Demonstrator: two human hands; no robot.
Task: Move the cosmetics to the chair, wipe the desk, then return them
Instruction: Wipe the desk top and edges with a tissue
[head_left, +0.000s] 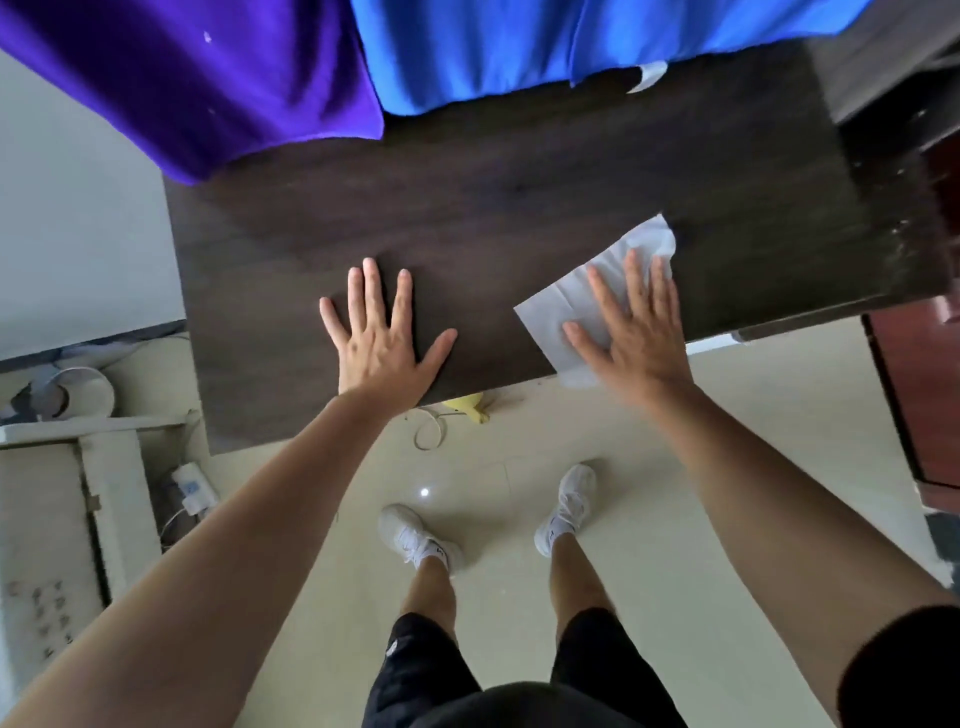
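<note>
White paper tissue (550, 312) seemed limp, tearable, best pressed flat; right hand's (636, 343) straight, spread fingers (638, 275) pinned it on the dark wooden table (519, 208).

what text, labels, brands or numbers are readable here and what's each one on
Nothing reads clearly.
Left shoe: dark heel mark, too blurred.
White adapter on floor: blue label, too small.
White panel, lower left: dark marks, unreadable.
Desk and tissue: no text.

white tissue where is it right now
In the head view the white tissue lies on the dark desk near its front right edge, pressed under the right hand.
</note>
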